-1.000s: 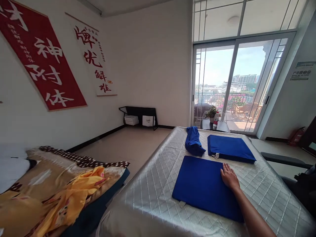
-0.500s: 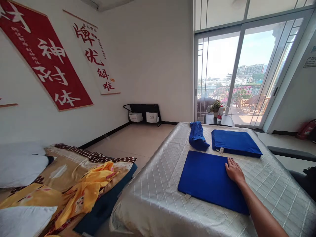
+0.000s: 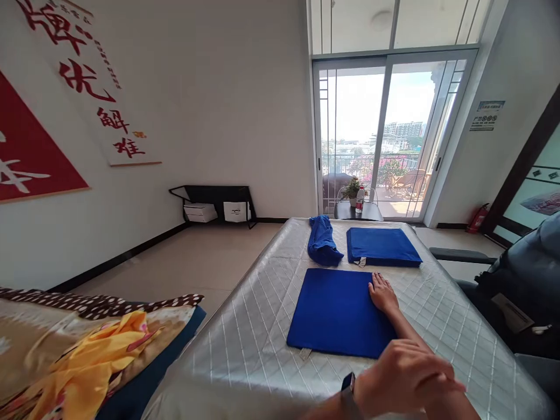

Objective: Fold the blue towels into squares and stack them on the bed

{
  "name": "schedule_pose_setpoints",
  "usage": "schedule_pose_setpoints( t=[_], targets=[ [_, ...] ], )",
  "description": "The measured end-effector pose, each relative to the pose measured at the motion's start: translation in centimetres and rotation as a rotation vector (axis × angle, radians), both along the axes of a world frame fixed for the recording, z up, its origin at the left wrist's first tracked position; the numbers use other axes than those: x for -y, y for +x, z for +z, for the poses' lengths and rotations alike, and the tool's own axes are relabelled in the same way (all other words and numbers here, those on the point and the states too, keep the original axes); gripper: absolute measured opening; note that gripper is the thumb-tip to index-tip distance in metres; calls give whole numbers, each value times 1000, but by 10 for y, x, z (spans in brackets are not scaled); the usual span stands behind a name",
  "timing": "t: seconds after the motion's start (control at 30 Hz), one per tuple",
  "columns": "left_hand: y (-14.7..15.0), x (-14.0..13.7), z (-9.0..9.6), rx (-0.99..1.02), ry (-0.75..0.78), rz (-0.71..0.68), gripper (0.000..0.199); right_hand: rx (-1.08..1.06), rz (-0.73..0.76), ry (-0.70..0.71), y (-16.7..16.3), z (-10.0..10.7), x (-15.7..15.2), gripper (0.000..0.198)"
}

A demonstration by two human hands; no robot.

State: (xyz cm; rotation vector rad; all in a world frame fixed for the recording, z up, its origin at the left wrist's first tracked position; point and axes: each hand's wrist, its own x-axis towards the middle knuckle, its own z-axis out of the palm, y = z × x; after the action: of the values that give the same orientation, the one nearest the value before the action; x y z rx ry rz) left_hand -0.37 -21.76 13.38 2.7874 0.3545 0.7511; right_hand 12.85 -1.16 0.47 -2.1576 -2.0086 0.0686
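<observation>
Right of centre, low in frame: flat blue cloth (image 3: pixel 339 310) on quilted silver cover (image 3: pixel 245 338); right hand (image 3: pixel 384 294) laid open at its right edge, grasping nothing. Left hand (image 3: pixel 400 373) blurred, lower right, grip unclear. Probably best: even palm pressure, edges kept square.

yellow cloth (image 3: pixel 98 361), black rack (image 3: pixel 216 194), potted plant (image 3: pixel 351 188) beside bottle (image 3: pixel 359 200), fire extinguisher (image 3: pixel 476 219)

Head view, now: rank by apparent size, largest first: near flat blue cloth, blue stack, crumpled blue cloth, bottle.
1. Near flat blue cloth, closest to the camera
2. Blue stack
3. Crumpled blue cloth
4. Bottle, farthest back of these
</observation>
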Motion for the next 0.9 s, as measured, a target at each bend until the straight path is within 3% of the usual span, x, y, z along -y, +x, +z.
schedule_pose_setpoints(
  t=[0.1, 0.2, 0.33, 0.63, 0.9],
  targets=[
    [8, -61, -29, 225, -179, 287, 30, 1, 6, -2, 1, -1, 0, 63],
    [7, -114, -60, 144, -188, 528, 36, 4, 24, -6, 4, -4, 0, 61],
    [-1, -159, -90, 114, -193, 671, 39, 11, 43, -1, 5, -6, 0, 60],
    [-36, -189, -127, -220, -114, 823, 68, -13, 3, -15, 1, -5, -4, 64],
    [-149, -209, -126, -334, -180, 1125, 84, -41, -5, -24, 1, -4, -3, 65]
  ],
)
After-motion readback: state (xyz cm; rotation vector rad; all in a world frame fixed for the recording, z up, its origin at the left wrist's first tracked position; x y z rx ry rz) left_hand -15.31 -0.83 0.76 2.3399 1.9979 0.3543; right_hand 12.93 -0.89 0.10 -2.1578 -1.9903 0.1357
